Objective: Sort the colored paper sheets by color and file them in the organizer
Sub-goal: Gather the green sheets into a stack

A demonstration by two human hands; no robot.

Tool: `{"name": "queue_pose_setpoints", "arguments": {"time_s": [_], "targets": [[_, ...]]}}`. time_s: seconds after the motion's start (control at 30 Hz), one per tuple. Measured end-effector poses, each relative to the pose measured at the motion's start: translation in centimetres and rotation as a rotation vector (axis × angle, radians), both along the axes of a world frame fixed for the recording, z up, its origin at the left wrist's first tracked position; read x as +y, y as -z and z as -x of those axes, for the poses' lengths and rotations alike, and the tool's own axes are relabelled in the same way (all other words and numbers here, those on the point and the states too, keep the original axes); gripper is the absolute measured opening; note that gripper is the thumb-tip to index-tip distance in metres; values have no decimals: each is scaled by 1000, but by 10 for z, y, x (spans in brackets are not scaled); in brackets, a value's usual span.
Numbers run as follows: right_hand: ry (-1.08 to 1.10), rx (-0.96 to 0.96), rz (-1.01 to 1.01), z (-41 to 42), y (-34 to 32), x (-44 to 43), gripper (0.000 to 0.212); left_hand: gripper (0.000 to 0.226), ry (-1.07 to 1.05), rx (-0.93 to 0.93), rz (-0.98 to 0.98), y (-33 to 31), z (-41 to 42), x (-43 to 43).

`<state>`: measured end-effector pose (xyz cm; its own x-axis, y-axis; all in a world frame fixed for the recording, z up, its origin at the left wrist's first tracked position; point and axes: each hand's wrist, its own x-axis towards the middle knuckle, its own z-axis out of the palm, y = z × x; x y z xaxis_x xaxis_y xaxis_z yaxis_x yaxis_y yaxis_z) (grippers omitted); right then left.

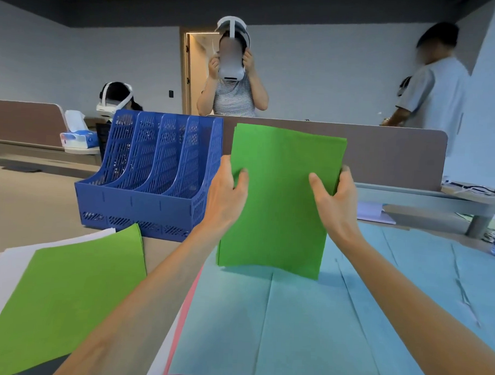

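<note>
Both hands, left hand (226, 197) and right hand (335, 201), grip an upright green stack (282, 194); loose sheets may splay entering the blue organizer (151, 178).

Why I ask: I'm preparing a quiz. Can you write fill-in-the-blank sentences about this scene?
The left hand and right hand hold an upright ____ paper stack.
It stands on light ____ sheets.
The organizer sits to the stack's ____.
Beneath those peeks a ____ sheet.
Missing words: green, blue, left, pink.
</note>
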<state>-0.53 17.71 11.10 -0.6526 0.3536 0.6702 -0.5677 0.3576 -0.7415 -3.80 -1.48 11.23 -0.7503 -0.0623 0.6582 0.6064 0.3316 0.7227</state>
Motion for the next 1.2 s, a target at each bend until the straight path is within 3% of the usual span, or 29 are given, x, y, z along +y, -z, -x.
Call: {"name": "queue_pose_setpoints", "arguments": {"time_s": [0.3, 0.6, 0.83, 0.93, 1.1, 1.2], "targets": [[-10, -116, -2, 2, 37, -7, 26, 45, -6, -256, -80, 31, -6, -6], [-24, -158, 106, 1, 42, -18, 27, 62, 41, -319, -22, 33, -16, -4], [64, -186, 80, 0, 51, -24, 20, 51, 34, -410, 49, 42, -23, -9], [92, -158, 38, 2, 40, -41, 12, 51, -19, -400, -24, 36, -28, -26], [-8, -175, -101, 15, 22, -98, 19, 24, -174, -352, -125, 27, -40, -91], [-124, -295, -182, 28, 27, -148, 29, 23, -281, -398, -137, 33, -51, -141]]}}
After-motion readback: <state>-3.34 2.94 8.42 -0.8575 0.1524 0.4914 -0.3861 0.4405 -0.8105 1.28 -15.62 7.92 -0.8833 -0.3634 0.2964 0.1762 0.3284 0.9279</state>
